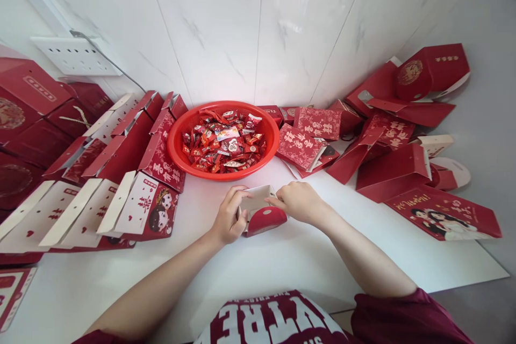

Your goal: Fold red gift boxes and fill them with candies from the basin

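**Small red box [266, 219] held open at the middle of the white surface [310, 263]**

Bare room on the surface lies mostly on the near side, between the forearms; the far edge meets a tiled wall [217, 32], and the right-hand edge slants in to a corner [507, 275] beyond the pile; rows of standing boxes [147, 204] close off the left, a loose heap of red cartons [391, 172] takes up the right, and a red basket [223, 176] of wrapped sweets [229, 145] stands just beyond the hands, against the wall; flat patterned cartons [300, 145] lie right beside it.

The small red box sits between the two hands, pale inside and open upward, its rounded flap toward the person; whether its base touches the surface is hard to tell.

The left hand [231, 217] grips the box's left side, thumb in front and fingers around behind; the right hand [300, 200] meets the right rim from above, fingers curled in, though whether they pinch the wall I cannot tell; both forearms reach forward and angle inward from maroon sleeves [399, 317].
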A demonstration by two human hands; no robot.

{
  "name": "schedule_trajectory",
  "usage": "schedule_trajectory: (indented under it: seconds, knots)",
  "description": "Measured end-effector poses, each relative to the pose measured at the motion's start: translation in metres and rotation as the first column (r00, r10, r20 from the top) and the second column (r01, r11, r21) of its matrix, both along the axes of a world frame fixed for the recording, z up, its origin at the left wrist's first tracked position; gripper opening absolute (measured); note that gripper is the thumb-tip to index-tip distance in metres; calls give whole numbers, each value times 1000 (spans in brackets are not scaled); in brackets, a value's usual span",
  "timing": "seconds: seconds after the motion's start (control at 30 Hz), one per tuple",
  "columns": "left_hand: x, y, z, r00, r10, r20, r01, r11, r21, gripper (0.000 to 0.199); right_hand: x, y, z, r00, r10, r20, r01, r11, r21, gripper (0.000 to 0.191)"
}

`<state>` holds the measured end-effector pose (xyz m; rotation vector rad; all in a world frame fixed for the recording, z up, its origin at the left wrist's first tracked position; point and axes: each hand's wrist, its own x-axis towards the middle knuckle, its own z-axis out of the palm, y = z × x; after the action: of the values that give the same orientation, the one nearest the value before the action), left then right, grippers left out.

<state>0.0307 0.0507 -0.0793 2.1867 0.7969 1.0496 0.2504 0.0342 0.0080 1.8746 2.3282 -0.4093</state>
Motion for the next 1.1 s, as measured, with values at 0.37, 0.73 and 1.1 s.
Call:
schedule_trajectory:
  seconds: [0.37, 0.73, 1.1]
  knots:
    - [0, 0, 0, 999, -33, 16, 33, 999, 1, 42, 9, -16, 18, 697, 533, -479, -524, 835, 168, 32]
    - [-3, 1, 1, 996, -87, -5, 87, 996, -19, 45, 6, -9, -17, 680, 616, -398, -561, 787, 259, 17]
    - [-8, 9, -10, 984, -180, 3, 180, 983, -47, 110, -1, -17, -72, 611, 590, -527, -199, 760, 619, 45]
